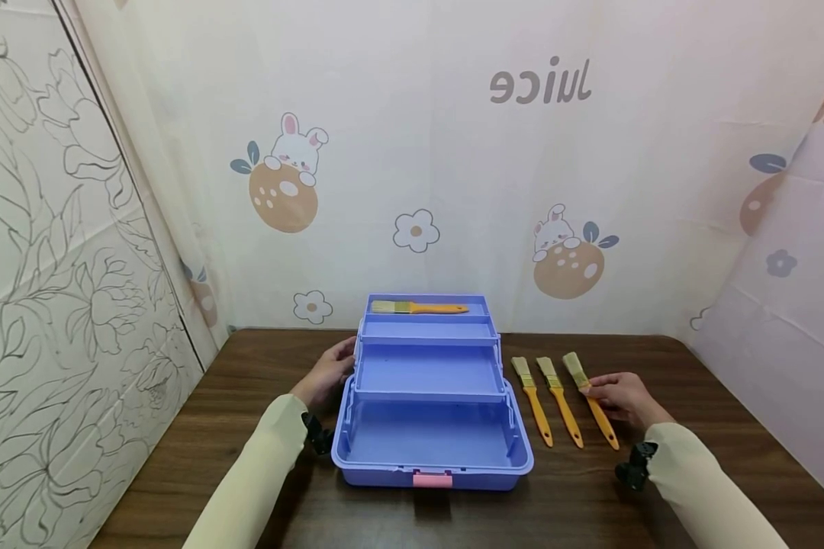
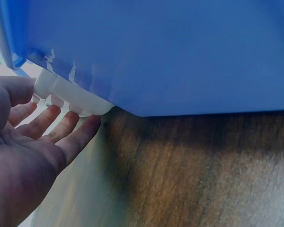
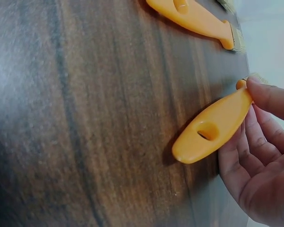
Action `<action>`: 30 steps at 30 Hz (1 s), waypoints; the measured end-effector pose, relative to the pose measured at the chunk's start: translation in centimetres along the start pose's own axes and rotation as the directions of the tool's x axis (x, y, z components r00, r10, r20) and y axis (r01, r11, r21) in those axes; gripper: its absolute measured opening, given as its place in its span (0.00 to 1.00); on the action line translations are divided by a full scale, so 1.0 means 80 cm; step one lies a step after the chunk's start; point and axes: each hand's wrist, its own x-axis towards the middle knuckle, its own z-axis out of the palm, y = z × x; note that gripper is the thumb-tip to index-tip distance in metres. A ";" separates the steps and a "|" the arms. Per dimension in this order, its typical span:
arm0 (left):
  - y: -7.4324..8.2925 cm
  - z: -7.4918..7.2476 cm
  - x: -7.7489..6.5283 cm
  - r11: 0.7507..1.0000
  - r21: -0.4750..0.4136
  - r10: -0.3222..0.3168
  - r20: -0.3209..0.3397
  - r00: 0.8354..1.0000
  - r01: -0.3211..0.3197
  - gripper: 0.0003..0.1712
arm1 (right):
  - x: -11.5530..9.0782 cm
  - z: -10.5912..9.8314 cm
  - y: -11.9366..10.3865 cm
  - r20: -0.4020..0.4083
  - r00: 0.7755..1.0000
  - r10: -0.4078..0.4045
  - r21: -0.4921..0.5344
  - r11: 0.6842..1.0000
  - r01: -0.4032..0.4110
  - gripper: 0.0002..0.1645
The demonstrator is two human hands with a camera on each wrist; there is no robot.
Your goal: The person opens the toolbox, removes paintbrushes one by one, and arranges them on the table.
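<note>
A blue-purple toolbox [image 1: 432, 476] stands with its stepped trays spread out. My left hand [image 1: 331, 372] is at its back left side; in the left wrist view its thumb and fingertips grip a white part [image 2: 68, 94] of the box. A paintbrush [image 1: 439, 309] with a yellow handle lies in the top tray. To the right of the box, my right hand [image 1: 621, 395] pinches the rightmost paintbrush [image 1: 602, 423] between thumb and fingers, near its metal band. The right wrist view shows the handle end of this brush [image 3: 213, 125], low over the table or touching it; I cannot tell which.
Two more yellow-handled paintbrushes, the left one [image 1: 539, 415] and the middle one [image 1: 566, 415], lie side by side between the box and my right hand. All stand on a dark wooden table [image 1: 240, 427]. A patterned curtain [image 1: 426, 152] hangs behind it.
</note>
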 end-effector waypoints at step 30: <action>-0.002 -0.007 0.009 0.999 0.005 0.050 0.026 0.998 -0.050 0.30 | 0.000 0.010 -0.008 -0.015 1.000 -0.025 -0.061 0.998 0.024 0.18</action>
